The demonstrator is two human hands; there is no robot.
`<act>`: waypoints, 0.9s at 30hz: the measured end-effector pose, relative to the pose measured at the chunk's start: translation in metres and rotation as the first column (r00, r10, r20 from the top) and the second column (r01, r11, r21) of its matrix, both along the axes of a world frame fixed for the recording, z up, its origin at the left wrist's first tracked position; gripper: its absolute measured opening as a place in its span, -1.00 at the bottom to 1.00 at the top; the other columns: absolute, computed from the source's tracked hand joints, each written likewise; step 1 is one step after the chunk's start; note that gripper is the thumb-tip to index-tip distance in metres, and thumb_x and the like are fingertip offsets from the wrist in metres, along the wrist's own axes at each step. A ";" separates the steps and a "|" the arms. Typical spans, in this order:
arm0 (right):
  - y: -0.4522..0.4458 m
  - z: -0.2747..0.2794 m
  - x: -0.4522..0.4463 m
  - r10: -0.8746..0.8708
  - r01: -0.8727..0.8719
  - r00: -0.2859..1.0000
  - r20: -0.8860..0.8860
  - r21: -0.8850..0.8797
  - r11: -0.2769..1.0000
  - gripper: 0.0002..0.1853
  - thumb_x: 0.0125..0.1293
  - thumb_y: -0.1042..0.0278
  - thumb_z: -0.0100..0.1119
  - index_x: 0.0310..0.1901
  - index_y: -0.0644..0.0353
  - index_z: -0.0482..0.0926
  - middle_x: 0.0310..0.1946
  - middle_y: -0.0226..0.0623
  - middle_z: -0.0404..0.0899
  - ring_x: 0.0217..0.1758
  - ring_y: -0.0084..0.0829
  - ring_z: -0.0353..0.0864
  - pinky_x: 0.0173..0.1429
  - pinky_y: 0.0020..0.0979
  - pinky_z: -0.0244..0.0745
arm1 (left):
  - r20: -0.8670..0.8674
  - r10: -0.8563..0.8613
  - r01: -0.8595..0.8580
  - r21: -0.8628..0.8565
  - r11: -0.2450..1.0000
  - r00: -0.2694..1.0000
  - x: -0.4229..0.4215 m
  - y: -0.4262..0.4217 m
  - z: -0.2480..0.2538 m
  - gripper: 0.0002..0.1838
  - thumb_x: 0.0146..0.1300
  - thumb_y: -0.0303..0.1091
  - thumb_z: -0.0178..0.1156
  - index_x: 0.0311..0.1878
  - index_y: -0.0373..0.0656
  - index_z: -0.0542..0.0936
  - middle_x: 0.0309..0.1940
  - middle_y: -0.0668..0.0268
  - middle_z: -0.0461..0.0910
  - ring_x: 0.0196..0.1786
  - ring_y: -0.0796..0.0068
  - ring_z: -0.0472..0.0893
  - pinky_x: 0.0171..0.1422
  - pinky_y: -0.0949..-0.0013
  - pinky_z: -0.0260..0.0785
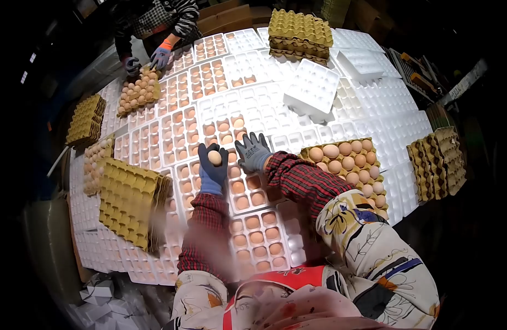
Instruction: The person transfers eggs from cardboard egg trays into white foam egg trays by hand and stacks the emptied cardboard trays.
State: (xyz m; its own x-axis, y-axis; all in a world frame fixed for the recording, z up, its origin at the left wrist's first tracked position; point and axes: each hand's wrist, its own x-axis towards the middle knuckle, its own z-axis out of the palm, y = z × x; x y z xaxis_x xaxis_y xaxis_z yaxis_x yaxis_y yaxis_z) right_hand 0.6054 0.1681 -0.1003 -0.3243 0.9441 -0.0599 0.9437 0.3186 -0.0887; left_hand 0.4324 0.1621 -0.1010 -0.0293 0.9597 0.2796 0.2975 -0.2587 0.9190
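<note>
My left hand point(211, 168), in a blue and dark grey glove, has its fingers curled around an egg point(215, 158), above the white foam egg trays. My right hand point(254, 152), in a grey glove, reaches over a partly filled white foam tray point(227, 110). Its fingers look spread, with the tips close to an egg point(239, 135) in that tray; the undersides of the fingers are hidden. Several brown eggs sit in the tray cells point(239, 187) beneath and below my hands. Right of my right forearm is a cardboard egg flat point(304, 149) loaded with eggs.
Stacked empty cardboard flats stand at left point(127, 201), far left point(86, 120), back point(300, 33) and right point(437, 165). A white foam tray piece point(312, 88) rests tilted on other trays. Across the table, another person's gloved hands point(162, 53) touch a flat of eggs point(138, 93).
</note>
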 end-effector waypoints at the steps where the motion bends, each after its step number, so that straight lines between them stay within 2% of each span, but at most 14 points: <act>1: -0.005 0.017 -0.004 -0.038 0.039 0.999 0.008 -0.080 0.996 -0.46 0.34 -0.01 0.03 0.26 0.08 0.40 0.27 0.01 0.33 0.37 0.05 0.24 0.41 0.28 0.02 | -0.008 -0.033 0.033 0.045 0.998 0.999 0.005 0.014 -0.003 -0.50 0.19 -0.52 0.39 0.14 -0.32 0.37 0.04 0.16 0.55 0.07 0.39 0.60 0.09 0.37 0.54; 3: -0.025 0.070 0.000 0.074 -0.072 0.997 -0.004 -0.246 0.967 -0.49 0.35 -0.01 -0.05 0.19 0.16 0.44 0.18 0.00 0.42 0.29 0.04 0.34 0.35 0.21 0.15 | -0.275 -0.089 0.195 0.390 0.900 0.957 0.022 0.047 -0.016 -0.55 0.26 -0.45 0.35 0.16 -0.29 0.44 0.03 0.20 0.54 0.06 0.37 0.59 0.13 0.31 0.53; 5: -0.064 0.147 0.019 0.062 -0.188 0.962 -0.265 -0.481 0.857 -0.41 0.30 -0.14 0.04 0.18 0.15 0.52 0.17 0.03 0.49 0.25 -0.04 0.49 0.33 -0.09 0.31 | 0.701 -0.005 0.311 -0.311 0.898 0.714 0.070 0.051 0.025 -0.56 0.34 -0.34 0.27 0.24 -0.26 0.46 0.08 0.19 0.55 0.08 0.33 0.59 0.19 0.30 0.49; 6: -0.094 0.111 0.030 0.094 -0.184 0.946 -0.312 -0.271 0.945 -0.34 0.32 -0.21 0.02 0.24 0.17 0.49 0.15 0.00 0.52 0.16 -0.03 0.57 0.25 -0.11 0.42 | 0.173 -0.131 0.138 -0.028 0.990 0.976 0.089 0.070 0.005 -0.55 0.41 -0.25 0.18 0.28 -0.26 0.46 0.14 0.15 0.56 0.14 0.29 0.58 0.24 0.28 0.44; 7: -0.121 0.121 0.044 0.122 -0.258 0.863 -0.491 -0.220 0.941 -0.33 0.34 -0.22 0.03 0.27 0.17 0.47 0.13 -0.02 0.55 0.13 -0.06 0.60 0.22 -0.13 0.46 | -0.019 -0.103 0.105 0.169 0.980 0.995 0.107 0.079 -0.006 -0.57 0.39 -0.31 0.18 0.26 -0.27 0.48 0.17 0.10 0.57 0.19 0.18 0.55 0.29 0.22 0.39; 9: -0.180 0.153 0.069 -0.009 -0.283 0.640 -0.769 -0.246 0.927 -0.48 0.33 0.03 0.21 0.22 0.16 0.50 0.12 -0.07 0.58 0.10 -0.08 0.62 0.20 -0.19 0.49 | -0.586 -0.075 0.219 0.179 0.959 0.807 0.119 0.082 -0.012 -0.53 0.37 -0.18 0.13 0.30 -0.10 0.48 0.28 0.09 0.49 0.35 0.01 0.40 0.49 -0.03 0.11; 10: -0.225 0.172 0.099 -0.182 -0.166 0.598 -0.780 -0.344 0.924 -0.51 0.31 0.10 0.25 0.20 0.16 0.52 0.11 -0.07 0.58 0.09 -0.09 0.62 0.18 -0.21 0.50 | -0.872 -0.042 0.223 0.077 0.972 0.487 0.123 0.078 -0.046 -0.50 0.39 -0.02 0.03 0.33 0.06 0.47 0.38 0.22 0.39 0.45 0.02 0.26 0.51 -0.30 -0.12; 12: -0.272 0.183 0.136 -0.335 -0.029 0.522 -0.784 -0.409 0.912 -0.55 0.29 0.22 0.29 0.18 0.16 0.55 0.09 -0.09 0.59 0.08 -0.11 0.63 0.18 -0.24 0.51 | -0.874 -0.041 0.179 0.054 0.982 0.485 0.122 0.082 -0.066 -0.52 0.39 0.03 0.02 0.28 0.08 0.52 0.41 0.25 0.34 0.48 -0.03 0.19 0.48 -0.36 -0.15; 15: -0.295 0.162 0.200 -0.289 0.279 0.670 -0.684 -0.128 0.952 -0.57 0.21 0.33 0.30 0.14 0.14 0.57 0.06 -0.14 0.61 0.04 -0.14 0.61 0.13 -0.23 0.49 | -0.294 -0.203 0.278 0.241 0.930 0.934 0.152 0.015 0.007 -0.59 0.28 -0.05 0.24 0.12 -0.01 0.62 0.13 0.17 0.58 0.17 0.04 0.53 0.27 0.07 0.33; 19: -0.237 0.160 0.212 -0.074 0.142 0.943 -0.325 0.191 0.971 -0.72 0.17 0.31 0.26 -0.05 0.04 0.62 -0.09 -0.33 0.61 -0.04 -0.31 0.58 0.06 -0.27 0.43 | -0.524 -0.624 0.673 -0.124 0.729 0.580 0.183 -0.121 0.134 -0.59 0.18 -0.16 0.39 0.03 -0.17 0.64 -0.03 0.14 0.64 -0.08 0.14 0.65 0.03 0.18 0.48; 23: -0.213 0.145 0.226 0.001 0.027 0.932 -0.362 0.073 0.997 -0.74 0.12 0.38 0.27 -0.11 0.00 0.61 -0.17 -0.30 0.61 -0.06 -0.27 0.57 0.03 -0.25 0.46 | -0.808 -0.415 0.619 -0.081 0.781 0.418 0.196 -0.147 0.123 -0.53 0.10 -0.17 0.44 0.05 -0.16 0.63 -0.09 0.15 0.62 -0.15 0.12 0.66 -0.14 0.25 0.51; 25: -0.212 0.148 0.238 -0.069 0.190 0.622 -0.780 0.065 0.980 -0.67 0.21 0.35 0.29 0.03 0.06 0.59 -0.04 -0.27 0.60 0.04 -0.31 0.58 0.12 -0.28 0.46 | -0.477 -0.614 0.633 -0.144 0.761 0.629 0.185 -0.137 0.116 -0.54 0.18 -0.23 0.39 0.13 -0.16 0.58 -0.07 0.15 0.61 -0.10 0.25 0.66 -0.05 0.29 0.53; 26: -0.221 0.169 0.233 -0.376 0.236 0.064 -0.924 -0.352 0.906 -0.60 0.29 0.29 0.30 0.14 0.15 0.53 0.06 -0.29 0.56 0.11 -0.41 0.55 0.16 -0.34 0.45 | -0.124 -0.648 0.624 -0.189 0.759 0.751 0.178 -0.135 0.120 -0.59 0.27 -0.34 0.32 0.16 -0.22 0.55 -0.10 0.23 0.61 -0.06 0.39 0.65 0.03 0.36 0.53; 27: -0.218 0.180 0.240 -0.504 0.112 -0.212 -0.837 -0.534 0.838 -0.61 0.32 0.28 0.28 0.12 0.21 0.51 0.04 -0.35 0.53 0.06 -0.50 0.53 0.11 -0.41 0.45 | 0.324 -0.567 0.647 -0.262 0.716 0.758 0.173 -0.127 0.116 -0.62 0.30 -0.39 0.30 0.15 -0.29 0.55 -0.10 0.30 0.59 -0.08 0.48 0.64 0.03 0.39 0.54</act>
State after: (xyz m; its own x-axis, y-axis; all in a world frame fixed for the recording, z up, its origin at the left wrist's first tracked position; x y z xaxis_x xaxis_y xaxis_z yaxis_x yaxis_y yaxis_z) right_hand 0.8455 -0.0503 0.0798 0.1161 0.9674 -0.2249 -0.2503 -0.1906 -0.9492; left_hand 0.6049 0.0356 0.0152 0.5756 0.8177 -0.0068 -0.0184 0.0212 0.9996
